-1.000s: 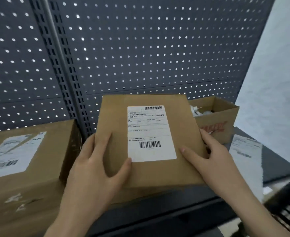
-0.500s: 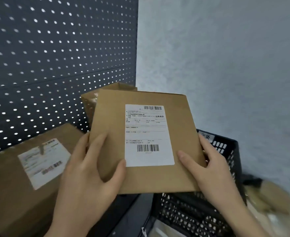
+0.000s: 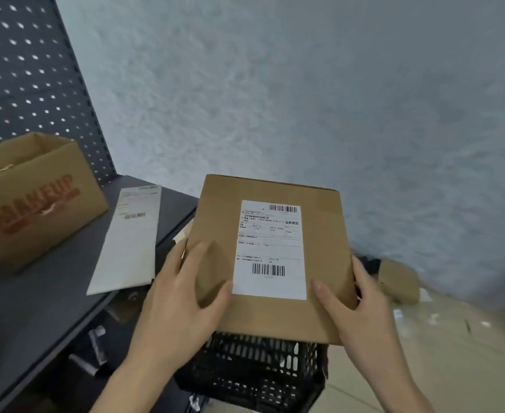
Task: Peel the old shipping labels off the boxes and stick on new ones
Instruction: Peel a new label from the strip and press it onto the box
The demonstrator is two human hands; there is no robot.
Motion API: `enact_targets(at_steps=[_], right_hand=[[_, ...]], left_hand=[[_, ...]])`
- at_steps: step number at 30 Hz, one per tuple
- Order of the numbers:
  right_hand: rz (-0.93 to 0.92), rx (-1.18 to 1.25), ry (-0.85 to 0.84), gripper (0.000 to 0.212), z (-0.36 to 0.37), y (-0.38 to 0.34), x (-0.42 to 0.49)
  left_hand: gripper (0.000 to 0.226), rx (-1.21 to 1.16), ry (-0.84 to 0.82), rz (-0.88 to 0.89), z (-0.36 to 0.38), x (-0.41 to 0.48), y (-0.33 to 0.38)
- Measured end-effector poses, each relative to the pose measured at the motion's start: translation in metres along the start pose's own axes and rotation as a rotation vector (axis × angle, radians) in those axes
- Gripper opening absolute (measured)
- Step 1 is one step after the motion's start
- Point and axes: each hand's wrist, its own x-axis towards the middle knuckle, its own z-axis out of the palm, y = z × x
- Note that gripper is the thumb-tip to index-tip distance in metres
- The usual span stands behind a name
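Behind the box you hold rises a pale grey textured wall (image 3: 305,84), and up and to the left of the box stands a dark pegboard (image 3: 21,70). Left of the box runs a dark shelf (image 3: 36,308). To the box's lower right, pale flattened cardboard (image 3: 454,353) lies on the floor, too blurred to make out further. Far left of the box, an open carton (image 3: 36,204) printed MAKEUP in red sits on that shelf. The brown box (image 3: 323,234) itself is held in the air off the shelf's right end, its labelled face tilted toward you. Below the box sits a black slotted crate (image 3: 254,374). Between the carton and the box, a long white printed sheet (image 3: 129,242) lies flat on the shelf. Your left hand (image 3: 179,302) has its grip clamped on the box's left edge, thumb on the face just beside the label's lower left corner. Your right hand (image 3: 361,305) has its grip clamped on the right edge, thumb near the lower right corner. The white shipping label (image 3: 270,248), with two barcodes, lies flat on the box's face. Just right of the box lies a small brown parcel (image 3: 397,281).
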Motion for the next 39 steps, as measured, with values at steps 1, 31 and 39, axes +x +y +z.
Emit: enact_targets(at_steps=[1,31,39], right_hand=[[0.012,-0.021,0.002,0.063,-0.003,0.01,0.007],[0.513,-0.245,0.062,0.05,0.125,0.166,0.153],[0.64,-0.143,0.032,0.056,0.141,0.21,0.163]], left_hand=[[0.06,-0.008,-0.015,0.0,0.012,0.005,-0.001],[0.069,-0.041,-0.447,-0.262,0.205,0.149,-0.171],[0.07,-0.017,-0.481,-0.321,0.246,0.149,-0.198]])
